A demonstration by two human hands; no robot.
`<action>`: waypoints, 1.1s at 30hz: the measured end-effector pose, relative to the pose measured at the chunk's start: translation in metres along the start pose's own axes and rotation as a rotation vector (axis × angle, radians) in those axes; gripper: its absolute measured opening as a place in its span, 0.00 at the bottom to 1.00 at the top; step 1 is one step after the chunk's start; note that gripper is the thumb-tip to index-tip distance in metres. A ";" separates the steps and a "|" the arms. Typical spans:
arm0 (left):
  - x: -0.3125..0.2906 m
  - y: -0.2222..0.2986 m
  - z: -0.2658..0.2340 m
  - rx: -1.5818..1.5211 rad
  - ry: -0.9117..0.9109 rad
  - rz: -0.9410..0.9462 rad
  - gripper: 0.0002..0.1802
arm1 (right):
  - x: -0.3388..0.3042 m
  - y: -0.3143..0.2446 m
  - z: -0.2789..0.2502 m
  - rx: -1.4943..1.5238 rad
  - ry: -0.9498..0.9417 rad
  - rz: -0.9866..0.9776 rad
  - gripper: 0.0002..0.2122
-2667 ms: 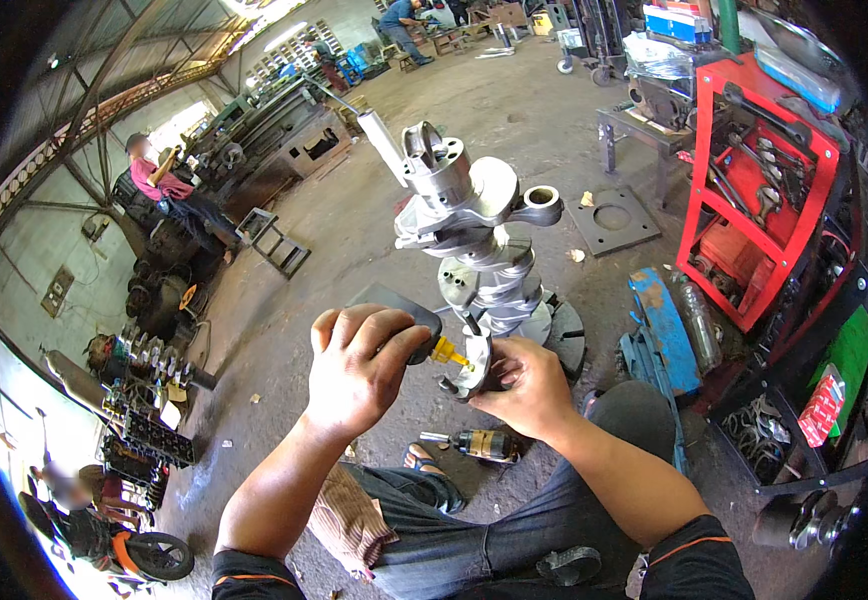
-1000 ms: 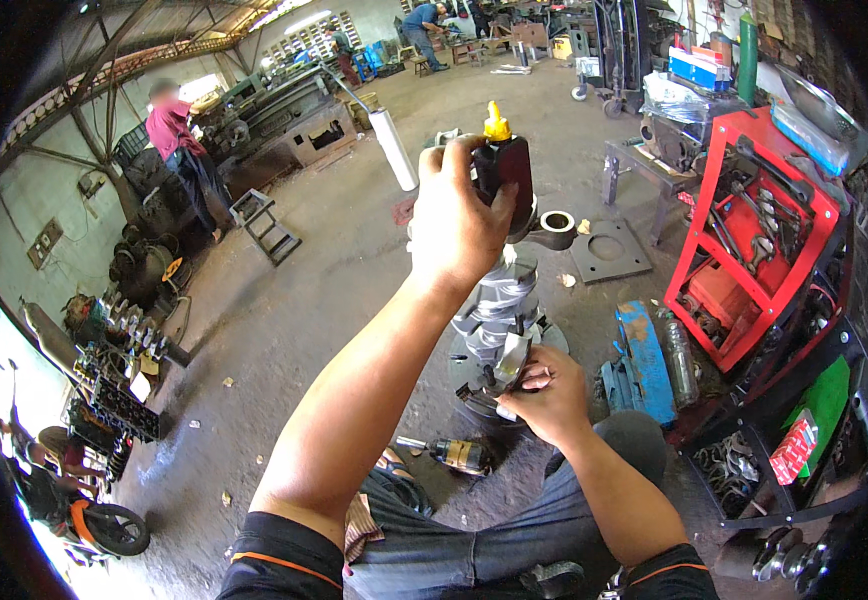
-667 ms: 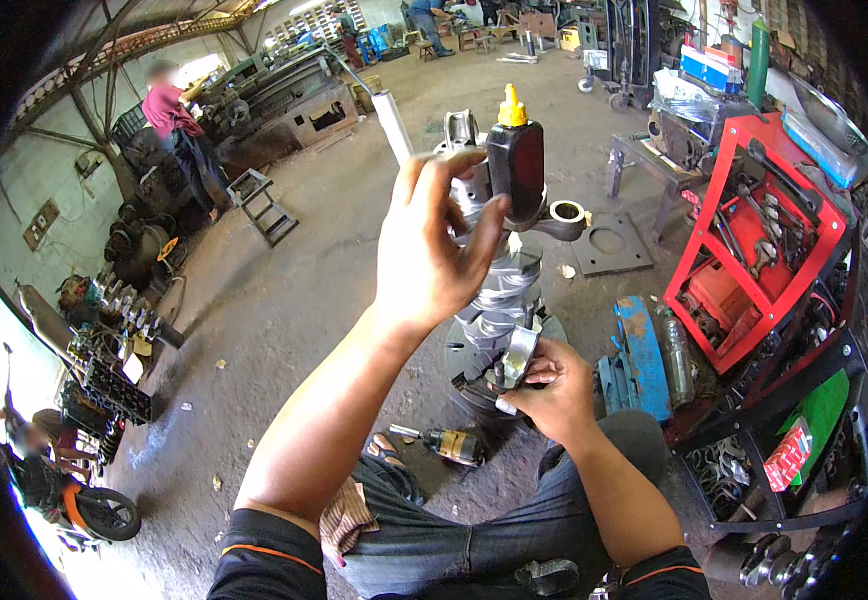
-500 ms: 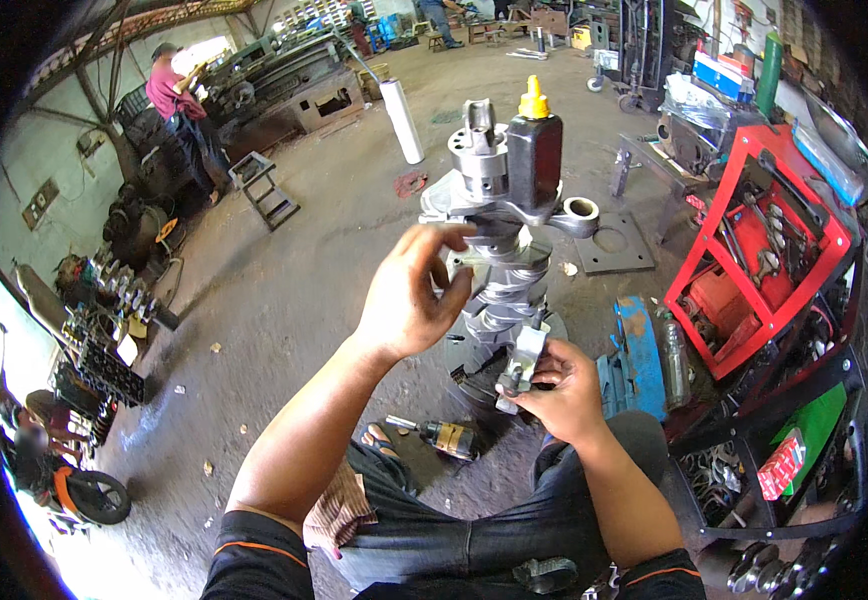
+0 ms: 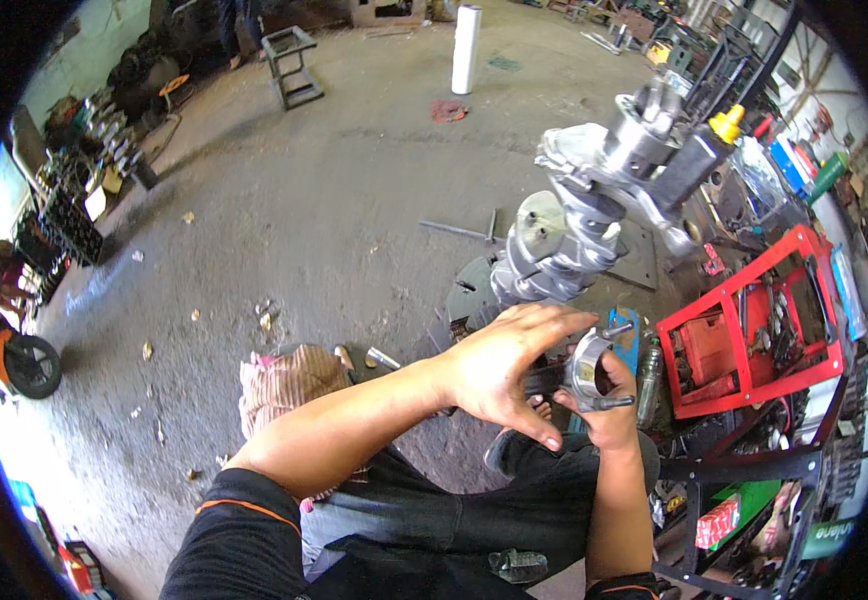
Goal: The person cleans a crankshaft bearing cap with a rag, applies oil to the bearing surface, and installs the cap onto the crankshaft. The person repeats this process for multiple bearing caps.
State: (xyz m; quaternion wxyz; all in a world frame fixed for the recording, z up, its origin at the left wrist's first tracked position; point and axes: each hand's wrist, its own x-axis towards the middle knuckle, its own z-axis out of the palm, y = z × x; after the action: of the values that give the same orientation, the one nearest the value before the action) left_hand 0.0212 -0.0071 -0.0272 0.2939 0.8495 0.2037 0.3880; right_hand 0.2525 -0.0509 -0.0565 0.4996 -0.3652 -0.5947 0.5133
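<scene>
In my right hand is a metal connecting rod cap, a half ring with a bolt sticking out at each end. My fingers and thumb grip it from the right and below. My left hand is just left of the cap, thumb and fingers spread apart, with nothing in it. Whether its fingertips touch the cap I cannot tell. Beyond both hands stands a crankshaft. On its top rest a piston, a connecting rod and a dark bottle with a yellow cap.
To the right is a red metal rack with tools inside. Below it, a dark shelf holds boxes and parts. A striped cloth lies by my left leg. Farther off are a white cylinder and a metal frame stand.
My view has swung down and left. My left hand has come from beside the crankshaft to the rod cap. My right hand still holds the cap, now turned with its ring facing me.
</scene>
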 end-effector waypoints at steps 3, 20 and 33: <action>-0.002 0.004 0.005 0.054 0.080 -0.021 0.67 | 0.001 0.000 0.002 0.043 -0.034 0.114 0.28; -0.006 0.005 -0.013 -0.132 0.096 0.003 0.57 | -0.002 0.044 0.028 -0.437 -0.202 -0.082 0.18; -0.015 -0.014 -0.084 -0.116 0.506 -0.305 0.72 | 0.000 0.031 -0.145 -0.826 -0.216 0.540 0.19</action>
State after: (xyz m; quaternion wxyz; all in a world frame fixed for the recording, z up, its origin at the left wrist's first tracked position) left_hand -0.0551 0.0240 -0.0001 0.3365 0.6672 0.3732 0.5498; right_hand 0.3905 -0.0092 -0.0909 0.0984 -0.6179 -0.6807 0.3809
